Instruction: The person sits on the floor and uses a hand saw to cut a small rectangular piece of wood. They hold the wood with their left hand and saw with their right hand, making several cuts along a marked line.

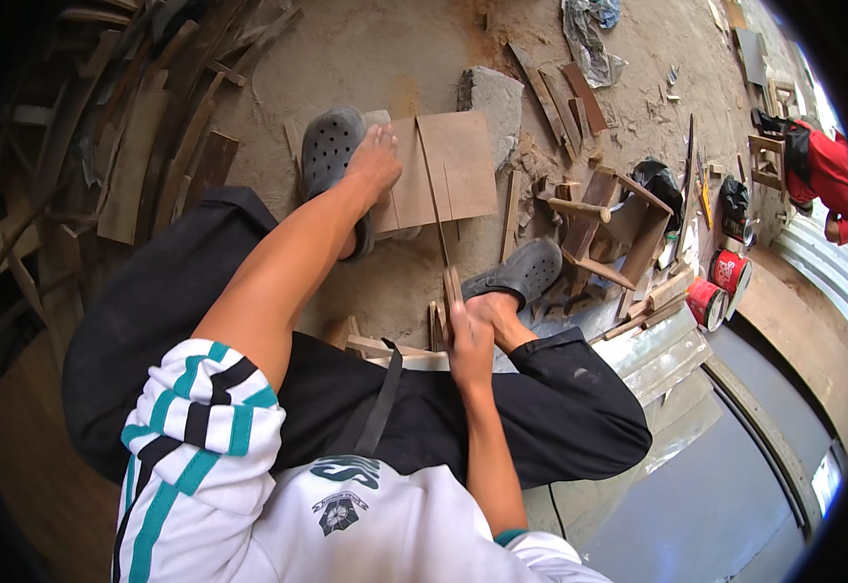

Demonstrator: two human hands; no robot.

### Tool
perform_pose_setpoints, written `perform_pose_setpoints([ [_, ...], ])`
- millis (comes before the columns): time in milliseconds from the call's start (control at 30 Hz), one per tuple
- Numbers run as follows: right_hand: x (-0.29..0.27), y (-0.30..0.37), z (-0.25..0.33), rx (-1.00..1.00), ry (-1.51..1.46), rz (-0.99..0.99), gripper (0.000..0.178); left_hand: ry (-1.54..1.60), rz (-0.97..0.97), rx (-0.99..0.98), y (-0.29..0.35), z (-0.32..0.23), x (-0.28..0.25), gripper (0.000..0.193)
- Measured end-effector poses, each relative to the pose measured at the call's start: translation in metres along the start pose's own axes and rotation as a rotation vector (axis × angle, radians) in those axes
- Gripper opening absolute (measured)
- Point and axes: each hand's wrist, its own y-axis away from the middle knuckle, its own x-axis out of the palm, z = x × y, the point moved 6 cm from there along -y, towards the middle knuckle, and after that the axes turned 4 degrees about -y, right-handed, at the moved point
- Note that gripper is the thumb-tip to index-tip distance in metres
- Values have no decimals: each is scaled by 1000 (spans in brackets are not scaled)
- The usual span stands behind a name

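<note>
A thin brown plywood board [468,160] lies just ahead of my feet, raised on something mostly hidden under it. My right hand [471,335] is wrapped round the wooden handle of a handsaw [436,199]. The saw's narrow dark blade, seen edge-on, runs away from me across the board. A straight line shows on the board's face beside the blade. My left hand [377,160] lies on the board's left part with its fingers stretched out, next to my left grey clog [332,146]. My right clog [526,270] rests on the ground right of the saw handle.
A concrete block [492,102] stands behind the board. Wood scraps [142,155] pile up at the left. A small wooden frame [618,228] and red cans [730,272] stand at the right. Grey sheets [677,486] lie at lower right. A person in red [837,175] is at the far right.
</note>
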Motion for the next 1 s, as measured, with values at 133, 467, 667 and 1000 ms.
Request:
perform_pose_setpoints([
  [133,29,-132,20,-155,18,-36,56,17,-10,31,-7,-5,-10,96],
  [467,4,-2,-1,-25,3,-1,53,-24,37,13,5,-1,-1,98],
  [667,32,-128,27,-178,88,-19,57,53,11,49,-2,-12,-15,103],
  [1000,35,-116,19,-158,66,-10,54,0,56,60,3,-3,-15,100],
])
